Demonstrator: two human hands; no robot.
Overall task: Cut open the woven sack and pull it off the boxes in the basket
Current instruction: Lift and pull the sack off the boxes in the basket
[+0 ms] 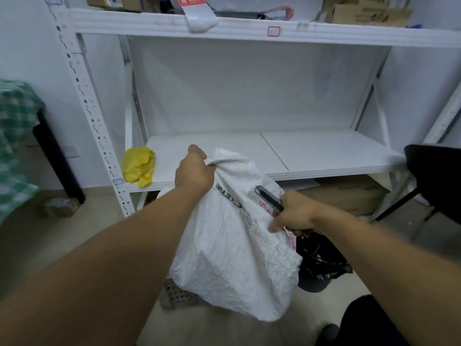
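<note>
A white woven sack [232, 250] with dark and pink print stands bulging in the middle of the view, covering whatever is inside. My left hand [193, 171] grips the gathered top of the sack and holds it up. My right hand [293, 214] presses against the sack's right side and holds a grey utility knife [268, 197], its tip pointing up and left over the fabric. Under the sack's lower left corner a grey perforated basket [175, 294] shows. The boxes are hidden by the sack.
A white metal shelf rack [274, 151] stands just behind, with a crumpled yellow bag [138, 166] on its left end. A black bin with a black liner [320, 260] sits right of the sack. A cardboard box [349, 193] lies under the shelf; a black chair [434, 176] is at right.
</note>
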